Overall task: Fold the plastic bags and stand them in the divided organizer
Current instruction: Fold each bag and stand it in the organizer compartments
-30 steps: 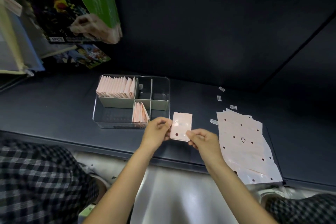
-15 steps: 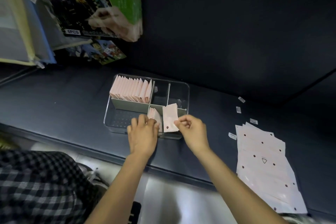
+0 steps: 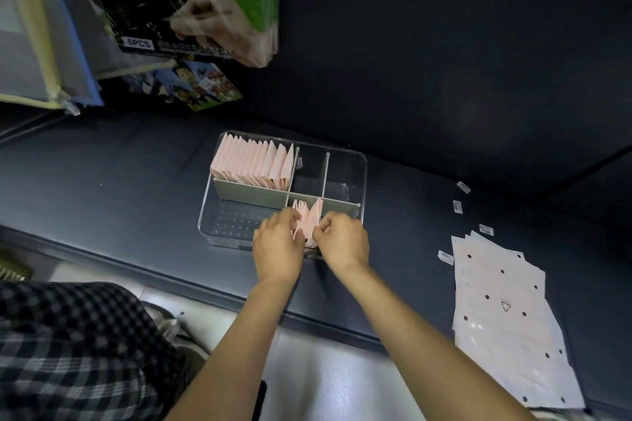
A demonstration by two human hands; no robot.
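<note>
Dark padded desk (image 3: 119, 181) against a dark wall, pale floor below its near edge. Clear divided organizer (image 3: 363, 167) sits mid-desk; folded pink bags (image 3: 254, 164) fill its far-left compartment. Left hand (image 3: 278, 246) and right hand (image 3: 342, 239), fingers curled, pinch the few bags (image 3: 309, 219) in a near compartment. Flat bags (image 3: 506, 318) lie stacked by the desk's right near edge.

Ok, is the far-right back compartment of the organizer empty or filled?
Empty: its clear floor shows through in the organizer, while folded bags pack the back-left one.
</note>
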